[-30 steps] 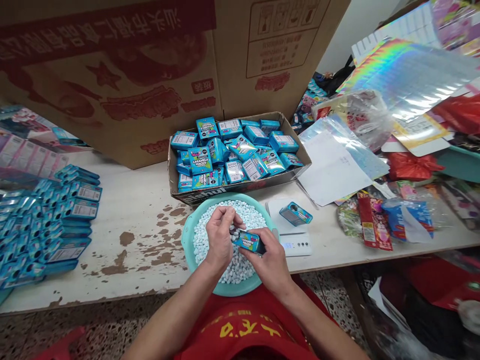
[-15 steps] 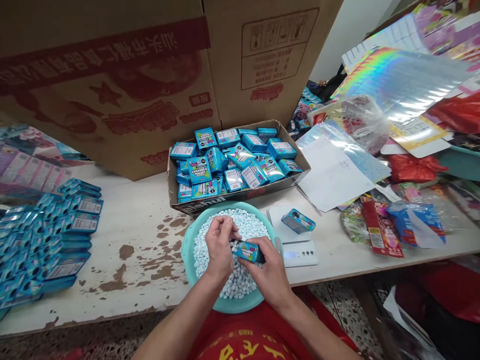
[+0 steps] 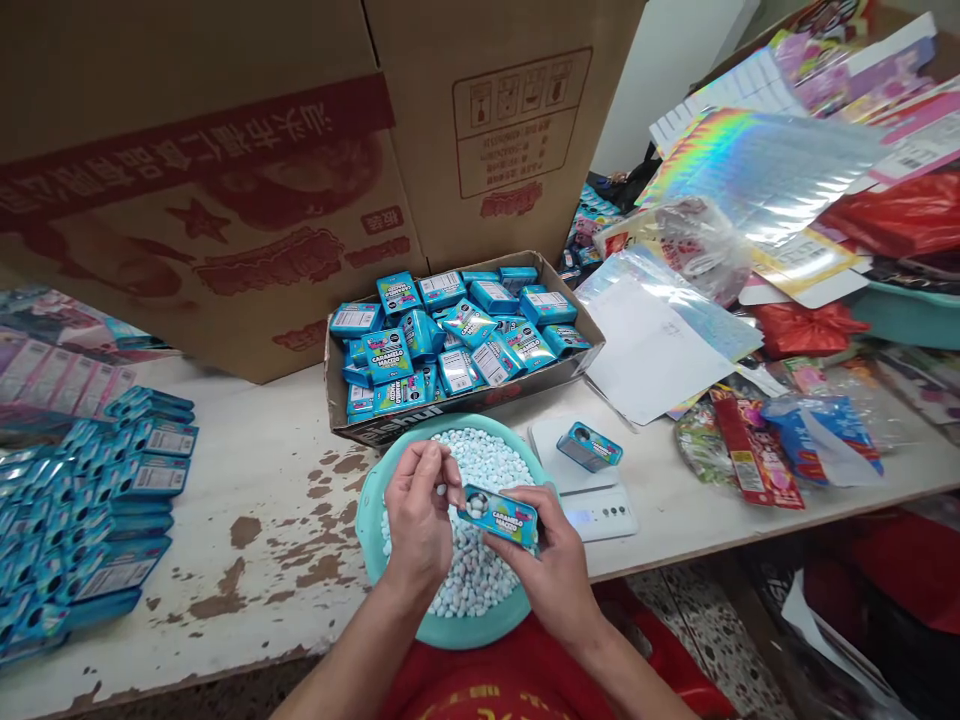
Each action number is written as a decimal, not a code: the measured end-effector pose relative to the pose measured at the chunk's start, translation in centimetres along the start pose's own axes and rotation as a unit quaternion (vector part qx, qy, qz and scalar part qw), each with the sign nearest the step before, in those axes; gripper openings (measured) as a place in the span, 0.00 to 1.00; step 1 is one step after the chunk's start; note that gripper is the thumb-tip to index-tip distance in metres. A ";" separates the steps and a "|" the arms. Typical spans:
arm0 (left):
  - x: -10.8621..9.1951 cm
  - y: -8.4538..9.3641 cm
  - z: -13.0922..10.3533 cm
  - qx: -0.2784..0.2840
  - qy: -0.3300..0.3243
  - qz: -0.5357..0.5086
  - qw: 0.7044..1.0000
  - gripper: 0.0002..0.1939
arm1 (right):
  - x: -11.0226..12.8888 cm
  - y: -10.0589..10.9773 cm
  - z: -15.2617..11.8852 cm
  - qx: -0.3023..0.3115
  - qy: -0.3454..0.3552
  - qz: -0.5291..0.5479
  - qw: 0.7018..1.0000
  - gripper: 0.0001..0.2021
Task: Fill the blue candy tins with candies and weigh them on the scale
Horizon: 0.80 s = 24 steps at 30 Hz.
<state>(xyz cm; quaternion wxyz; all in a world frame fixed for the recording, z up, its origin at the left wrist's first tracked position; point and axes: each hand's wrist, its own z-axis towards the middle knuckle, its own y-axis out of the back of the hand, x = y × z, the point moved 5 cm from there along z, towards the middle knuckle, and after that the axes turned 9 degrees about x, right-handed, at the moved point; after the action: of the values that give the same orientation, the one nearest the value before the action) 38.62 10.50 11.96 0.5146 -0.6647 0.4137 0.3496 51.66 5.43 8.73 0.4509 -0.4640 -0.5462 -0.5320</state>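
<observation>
My right hand (image 3: 551, 550) grips a small blue candy box (image 3: 501, 516), tilted so its front label and round window face up, with pale candies showing in the window. Just left of the box, my left hand (image 3: 421, 510) has its fingers curled together near the box's end; whatever they hold, if anything, is too small to make out. Both hands are over a turquoise basin (image 3: 371, 530) of small pale candies (image 3: 476, 585). On a white scale (image 3: 604, 512) to the right rests another blue box (image 3: 589, 446).
Behind the basin, a cardboard tray (image 3: 465, 406) holds several blue boxes, with a large carton (image 3: 300, 200) beyond. Many blue boxes (image 3: 124, 565) stand in rows at the left. Papers (image 3: 652, 345) and plastic packaging (image 3: 817, 440) lie at the right.
The box in my right hand has turned so that its window shows more. My left hand has drawn slightly left from it. The whole view has shifted a little.
</observation>
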 end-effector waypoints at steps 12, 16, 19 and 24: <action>5.0 4.5 1.8 0.125 0.051 0.334 0.933 0.11 | -0.9 1.5 -3.8 0.017 -0.039 0.089 0.995 0.17; 6.3 4.4 2.8 0.156 0.022 0.490 0.857 0.11 | -2.0 3.9 -6.6 -0.003 -0.046 0.101 0.994 0.16; 6.2 0.7 3.9 0.191 -0.063 0.528 0.825 0.11 | -3.1 6.6 -8.6 -0.038 -0.055 0.097 0.993 0.15; 10.0 -9.6 5.8 0.387 -0.199 0.594 0.677 0.25 | -5.3 11.5 -11.0 -0.113 -0.145 0.047 0.982 0.14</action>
<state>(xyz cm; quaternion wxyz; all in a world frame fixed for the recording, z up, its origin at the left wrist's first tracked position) 51.30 15.45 5.51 0.4804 0.0647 0.7077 0.5140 63.87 -5.70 5.62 0.3366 -0.6090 -0.5197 -0.4956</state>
